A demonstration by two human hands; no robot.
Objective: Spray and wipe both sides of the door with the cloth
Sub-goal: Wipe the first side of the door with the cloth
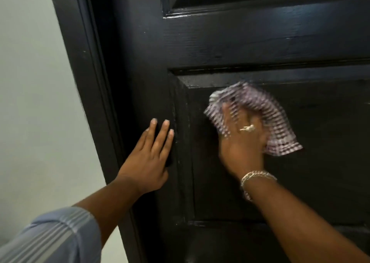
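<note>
Two hands are up against the black panelled door (230, 42) that fills most of my view. I see its raised lower panel on the right, a flat rail across above it, and the corner of another recessed panel at the top. The paint is glossy, with wood grain showing through and pale streaks along the moulding at the panel's left edge.

The checked cloth (266, 110), purple and white, is bunched against the upper left part of the lower panel, just under its top moulding. My right hand (242, 140) presses it to the door; the fingers are curled into the fabric, so the grip is closed on the cloth, which spills out above and to the right of the knuckles. The cloth and fingers are smeared with motion blur. I make out a ring (248, 128) on one finger and a chain bracelet (256, 176) at the wrist.

My left hand (150, 156) lies flat on the door's stile, left of the panel, fingers straight and together, its grip open and holding nothing. A blue striped sleeve (50, 236) covers that arm at the near left corner.

Left of the door runs the black door frame (80, 82), and beyond it a pale wall (30, 82).
</note>
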